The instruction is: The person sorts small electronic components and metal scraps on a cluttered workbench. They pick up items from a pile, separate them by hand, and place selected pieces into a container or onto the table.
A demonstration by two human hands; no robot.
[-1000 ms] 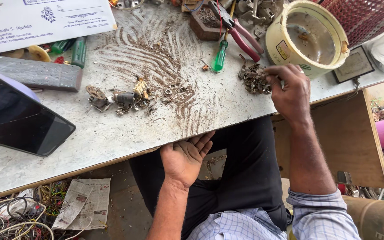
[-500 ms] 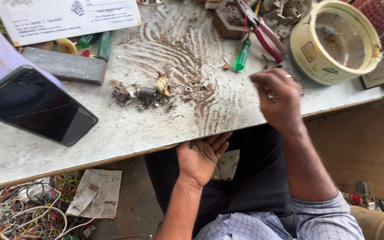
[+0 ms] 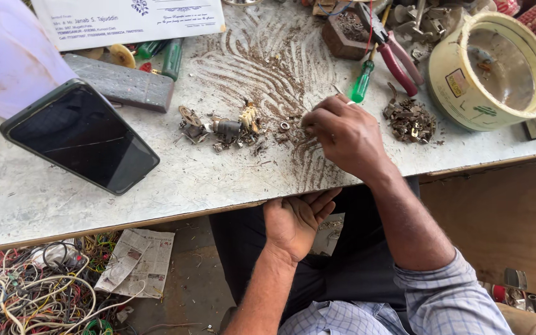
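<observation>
My right hand [image 3: 341, 133] rests on the dusty white worktop [image 3: 156, 180], fingers curled and pinching at small metal bits beside a tiny washer [image 3: 285, 126]; what sits between the fingertips is too small to tell. Just left of it lies a cluster of small dismantled parts [image 3: 221, 127]. My left hand [image 3: 294, 221] is cupped palm-up just under the table's front edge, holding nothing visible. A pile of rusty scrap pieces [image 3: 410, 119] lies to the right of my right hand.
A dark phone [image 3: 82, 136] leans at the left. A grey block [image 3: 122, 84], a green screwdriver [image 3: 362, 84], red pliers [image 3: 395, 59] and a cream round pot [image 3: 497, 68] sit on the table. Tangled wires [image 3: 26, 291] and newspaper [image 3: 134, 260] lie on the floor.
My right hand has moved left, from the scrap pile by the pot to the small parts in the middle. The left hand stays cupped under the table edge.
</observation>
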